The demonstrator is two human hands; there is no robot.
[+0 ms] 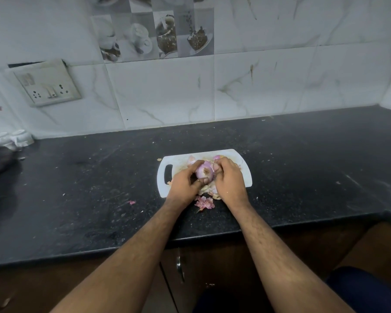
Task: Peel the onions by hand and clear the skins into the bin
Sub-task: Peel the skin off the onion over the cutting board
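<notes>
Peeling step underway: left hand (184,182) fingers curl around the onion (204,172), right hand (229,177) fingers pinch its side, just above the white cutting board (244,175). Next probably: strip skin, gather loose skins (204,203) on the surface below the fingers. Bin unseen; right fingertips hidden.
</notes>
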